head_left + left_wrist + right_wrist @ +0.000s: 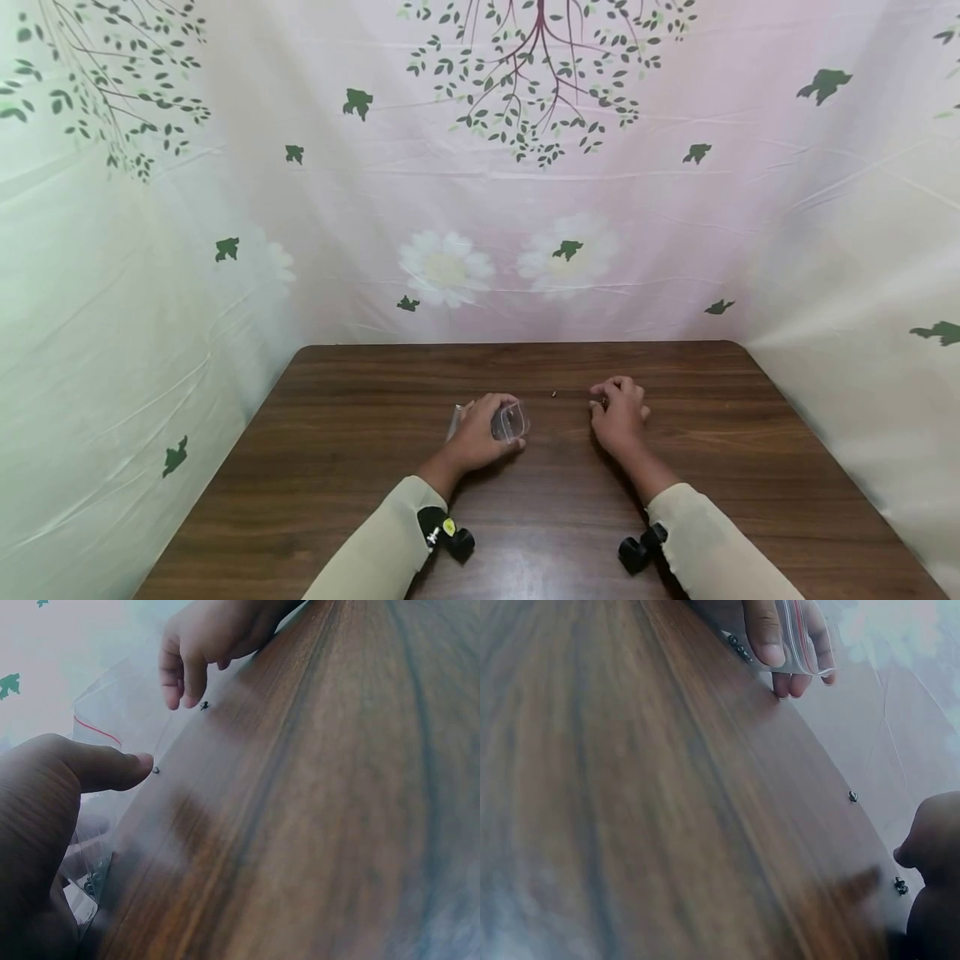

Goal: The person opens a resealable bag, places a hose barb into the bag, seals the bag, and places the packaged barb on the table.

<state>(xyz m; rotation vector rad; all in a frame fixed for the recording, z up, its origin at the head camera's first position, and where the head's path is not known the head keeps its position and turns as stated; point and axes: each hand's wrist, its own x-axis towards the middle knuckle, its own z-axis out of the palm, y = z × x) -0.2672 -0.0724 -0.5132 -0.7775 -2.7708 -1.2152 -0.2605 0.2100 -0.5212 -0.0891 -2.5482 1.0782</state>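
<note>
My left hand (478,433) grips a clear zip bag (512,421), thumb on its near side and fingers behind; a red line marks its seal in the right wrist view. Small dark metal pieces (739,648), perhaps screws, show inside near the thumb. My right hand (621,414) is low over the table, its fingers (193,684) pointing down beside a small dark piece (204,706). That piece looks apart from the fingertips. Another small dark piece (853,796) lies on the tabletop between my hands. Their exact kind is too small to tell.
The brown wood-grain table (360,467) ends at a straight back edge. Behind it and on both sides hangs a pale cloth (337,208) printed with leaves and flowers. Dark wrist cameras (459,545) sit at both cuffs.
</note>
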